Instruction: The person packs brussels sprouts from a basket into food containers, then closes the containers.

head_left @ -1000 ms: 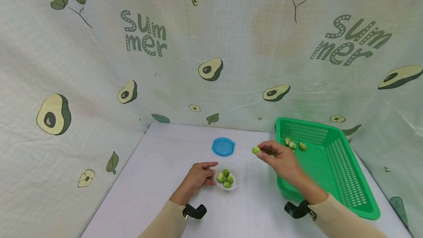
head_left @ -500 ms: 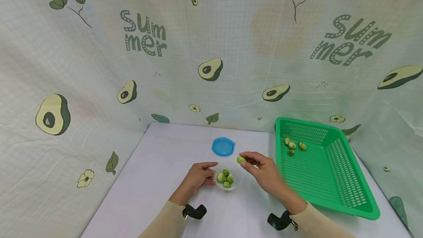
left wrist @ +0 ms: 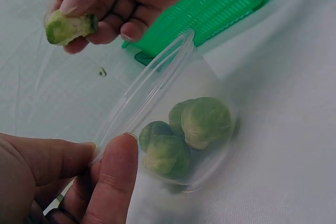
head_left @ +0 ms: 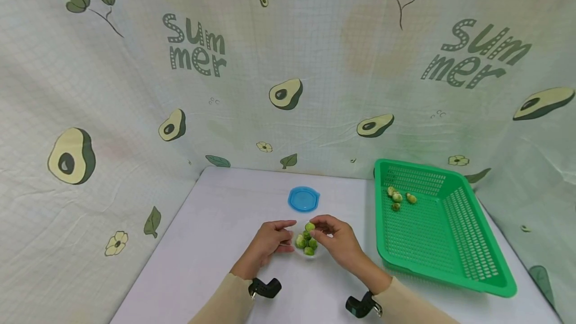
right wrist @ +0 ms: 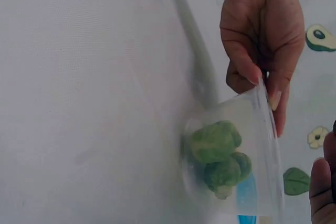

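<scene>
In the head view my left hand [head_left: 268,241] is at the left side of a clear plastic container [left wrist: 205,82]. The left wrist view shows its thumb and a finger pinching the rim. Several Brussels sprouts [left wrist: 207,121] lie inside, visible through the wall. My right hand [head_left: 337,239] holds one more Brussels sprout [head_left: 309,226] between thumb and fingers, over the container's far side. Its pale cut end shows in the left wrist view. Only some fingertips of that hand appear at the right wrist view's edge.
A green plastic basket [head_left: 443,244] stands on the right of the white table [head_left: 216,214], with several Brussels sprouts [head_left: 397,197] at its far left. Behind the container lies a blue lid [head_left: 303,199]. A printed cloth [head_left: 243,114] hangs around the table.
My right hand has moved left and nearer, from beside the green basket to over the container, carrying the Brussels sprout. My left hand has stayed at the rim.
</scene>
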`<action>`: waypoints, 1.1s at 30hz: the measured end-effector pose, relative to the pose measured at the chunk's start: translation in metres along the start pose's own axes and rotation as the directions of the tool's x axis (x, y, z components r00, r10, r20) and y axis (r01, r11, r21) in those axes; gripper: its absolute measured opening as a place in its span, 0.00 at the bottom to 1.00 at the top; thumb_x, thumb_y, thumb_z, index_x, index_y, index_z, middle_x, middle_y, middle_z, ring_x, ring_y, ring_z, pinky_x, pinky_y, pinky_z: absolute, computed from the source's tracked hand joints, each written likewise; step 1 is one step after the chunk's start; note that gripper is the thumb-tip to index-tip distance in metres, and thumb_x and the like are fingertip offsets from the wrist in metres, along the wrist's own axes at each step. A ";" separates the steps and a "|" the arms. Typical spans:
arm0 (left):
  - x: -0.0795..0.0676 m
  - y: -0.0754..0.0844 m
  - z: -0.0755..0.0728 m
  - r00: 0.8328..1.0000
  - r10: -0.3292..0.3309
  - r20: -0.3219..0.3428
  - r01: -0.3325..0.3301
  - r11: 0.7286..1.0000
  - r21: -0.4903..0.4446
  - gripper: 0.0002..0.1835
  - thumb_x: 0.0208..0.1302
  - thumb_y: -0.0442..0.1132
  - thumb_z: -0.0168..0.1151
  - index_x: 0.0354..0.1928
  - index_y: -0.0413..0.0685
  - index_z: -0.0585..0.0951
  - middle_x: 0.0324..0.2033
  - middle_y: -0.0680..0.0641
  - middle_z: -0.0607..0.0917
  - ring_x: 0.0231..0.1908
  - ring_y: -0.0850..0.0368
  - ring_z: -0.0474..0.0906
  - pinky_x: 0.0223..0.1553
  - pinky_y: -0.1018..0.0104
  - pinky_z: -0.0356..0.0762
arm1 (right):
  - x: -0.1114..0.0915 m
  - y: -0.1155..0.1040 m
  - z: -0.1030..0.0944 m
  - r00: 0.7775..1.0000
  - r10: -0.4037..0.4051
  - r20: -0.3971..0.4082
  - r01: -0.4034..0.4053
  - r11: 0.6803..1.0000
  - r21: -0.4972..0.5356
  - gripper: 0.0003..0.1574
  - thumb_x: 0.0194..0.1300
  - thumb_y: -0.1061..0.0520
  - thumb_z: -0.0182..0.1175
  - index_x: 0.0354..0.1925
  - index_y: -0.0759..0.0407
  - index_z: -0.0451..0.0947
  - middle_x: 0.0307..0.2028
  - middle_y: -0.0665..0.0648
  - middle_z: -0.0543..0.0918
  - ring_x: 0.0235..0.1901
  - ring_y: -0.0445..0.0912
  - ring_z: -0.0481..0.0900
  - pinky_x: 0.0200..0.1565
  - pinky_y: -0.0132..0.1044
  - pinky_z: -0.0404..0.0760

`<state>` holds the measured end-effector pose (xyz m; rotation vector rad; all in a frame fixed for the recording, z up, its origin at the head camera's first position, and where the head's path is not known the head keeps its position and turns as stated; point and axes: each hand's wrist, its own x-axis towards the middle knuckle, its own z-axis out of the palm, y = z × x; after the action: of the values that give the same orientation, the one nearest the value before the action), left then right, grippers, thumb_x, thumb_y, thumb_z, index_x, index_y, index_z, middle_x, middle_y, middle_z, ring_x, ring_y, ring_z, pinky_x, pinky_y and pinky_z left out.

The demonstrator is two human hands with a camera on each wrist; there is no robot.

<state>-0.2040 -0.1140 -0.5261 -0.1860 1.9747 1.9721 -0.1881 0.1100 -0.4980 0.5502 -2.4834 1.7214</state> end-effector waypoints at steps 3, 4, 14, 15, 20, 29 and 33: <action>0.000 0.000 0.000 1.000 0.007 0.002 -0.007 1.000 0.001 0.23 0.71 0.30 0.63 0.67 0.42 0.82 0.36 0.43 0.84 0.32 0.58 0.80 0.37 0.63 0.92 | 0.001 0.003 0.007 0.999 0.034 0.001 -0.034 0.999 -0.009 0.12 0.68 0.62 0.70 0.49 0.52 0.87 0.43 0.50 0.90 0.43 0.38 0.84 0.46 0.32 0.84; 0.000 0.000 0.000 1.000 0.010 0.003 -0.010 1.000 0.000 0.23 0.71 0.30 0.63 0.67 0.41 0.82 0.36 0.43 0.84 0.31 0.58 0.80 0.37 0.63 0.92 | 0.001 0.004 0.008 0.999 0.050 0.001 -0.050 0.999 -0.011 0.12 0.68 0.62 0.71 0.49 0.52 0.87 0.43 0.50 0.90 0.43 0.39 0.85 0.47 0.32 0.84; 0.000 0.002 0.000 1.000 0.002 0.011 -0.002 1.000 0.003 0.24 0.71 0.30 0.63 0.68 0.41 0.81 0.38 0.40 0.84 0.32 0.58 0.80 0.37 0.63 0.92 | 0.001 0.010 0.020 0.996 0.094 0.000 -0.094 0.992 -0.082 0.11 0.66 0.63 0.72 0.45 0.49 0.87 0.40 0.47 0.91 0.40 0.41 0.85 0.41 0.29 0.84; 0.000 0.002 -0.001 1.000 0.004 0.013 -0.004 1.000 0.001 0.24 0.71 0.30 0.63 0.68 0.41 0.81 0.38 0.41 0.84 0.32 0.58 0.80 0.37 0.63 0.92 | 0.001 0.011 0.021 0.997 0.083 -0.002 -0.083 0.992 -0.093 0.11 0.66 0.63 0.72 0.45 0.49 0.87 0.39 0.47 0.90 0.39 0.40 0.85 0.41 0.29 0.84; 0.001 0.000 -0.001 1.000 0.010 0.019 -0.010 1.000 -0.006 0.24 0.71 0.30 0.63 0.69 0.40 0.80 0.35 0.45 0.83 0.32 0.58 0.80 0.38 0.63 0.92 | 0.001 0.014 0.024 1.000 0.021 -0.008 -0.021 0.990 -0.136 0.11 0.64 0.64 0.73 0.43 0.50 0.88 0.36 0.45 0.88 0.37 0.37 0.82 0.41 0.30 0.84; 0.000 0.000 -0.001 1.000 0.003 0.012 -0.003 1.000 0.003 0.24 0.72 0.30 0.62 0.68 0.41 0.81 0.35 0.45 0.84 0.32 0.58 0.80 0.38 0.62 0.92 | 0.000 0.018 0.026 0.999 -0.044 0.008 0.045 0.982 -0.183 0.11 0.64 0.65 0.74 0.44 0.54 0.87 0.36 0.47 0.88 0.36 0.37 0.82 0.40 0.31 0.85; 0.001 -0.001 -0.001 1.000 0.008 0.017 -0.008 1.000 -0.002 0.24 0.71 0.30 0.62 0.69 0.40 0.80 0.35 0.44 0.84 0.32 0.58 0.80 0.37 0.63 0.92 | 0.000 0.017 0.026 0.999 -0.033 0.016 0.035 0.981 -0.189 0.11 0.64 0.65 0.74 0.45 0.57 0.88 0.38 0.49 0.89 0.37 0.38 0.82 0.40 0.31 0.85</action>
<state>-0.2044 -0.1149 -0.5272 -0.1614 1.9655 1.9744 -0.1901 0.0908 -0.5228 0.5832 -2.5925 1.4529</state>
